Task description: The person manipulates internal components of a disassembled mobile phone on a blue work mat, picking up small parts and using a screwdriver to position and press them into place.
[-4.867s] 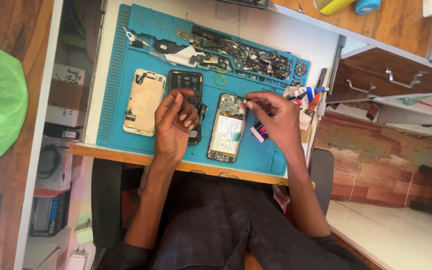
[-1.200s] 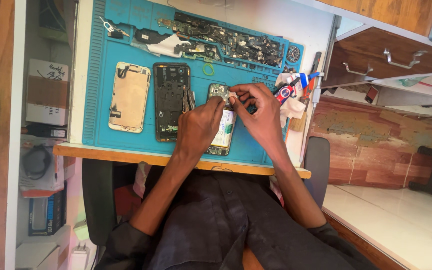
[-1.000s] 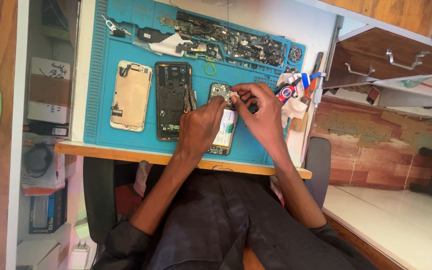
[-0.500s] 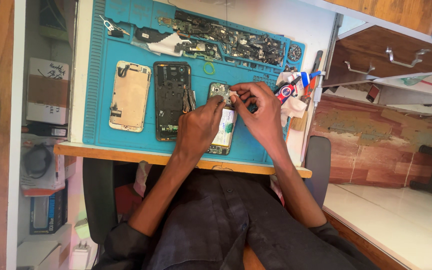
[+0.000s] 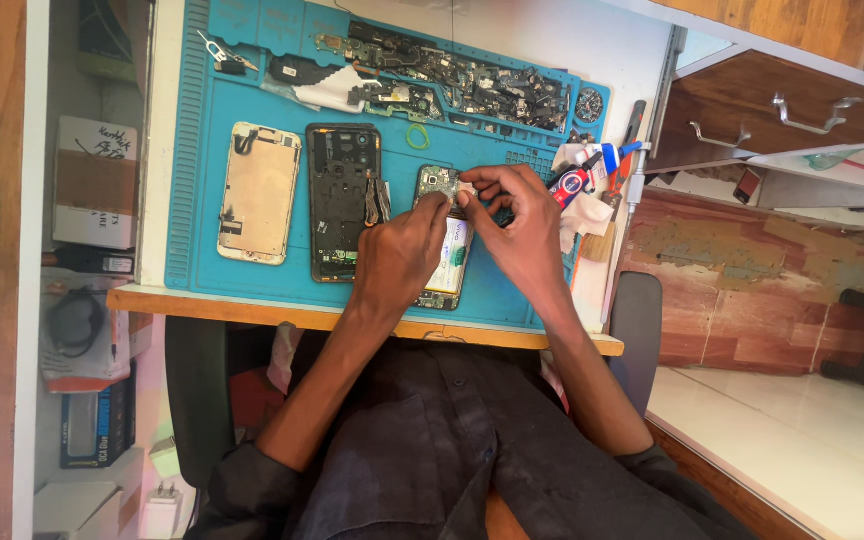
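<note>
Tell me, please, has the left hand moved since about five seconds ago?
Yes. The left hand has shifted right on the blue mat, off the dark open phone and onto the phone beside it, meeting the right hand.

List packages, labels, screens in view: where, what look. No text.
Cardboard box: left shelf beside the blue mat, white with a brown tape band.
Dark box: lower left shelf, black and blue.
Small bottle: right of the right hand, red-and-blue label.
Phone screen panel: left on mat, pale, face down.
</note>
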